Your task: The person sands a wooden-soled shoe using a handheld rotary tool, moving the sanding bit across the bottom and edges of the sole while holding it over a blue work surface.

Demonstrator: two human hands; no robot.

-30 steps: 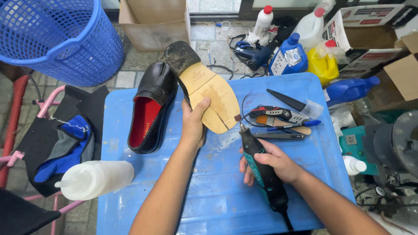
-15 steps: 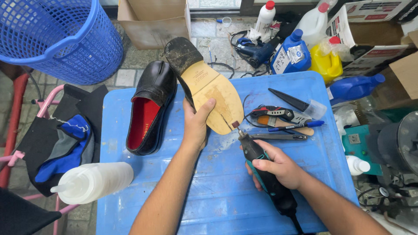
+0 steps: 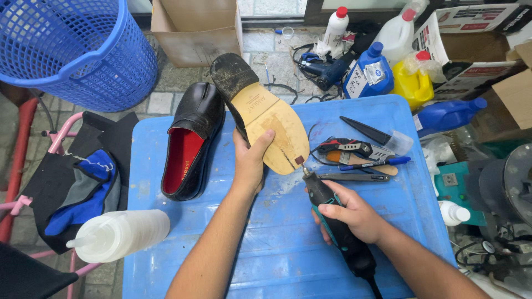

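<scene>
Two hands share the work here. Your left hand point(image 3: 250, 160) has its fingers clamped on the upturned shoe point(image 3: 260, 113) at the far middle of the blue surface point(image 3: 288, 249), so the tan leather sole faces you and stays steady. Your right hand point(image 3: 354, 213) wraps its fingers tight around the dark rotary tool point(image 3: 335, 218), whose small tip touches the sole's near edge (a dark scratch line runs there). The second black shoe point(image 3: 191, 138), with red lining, lies just left, upright.
</scene>
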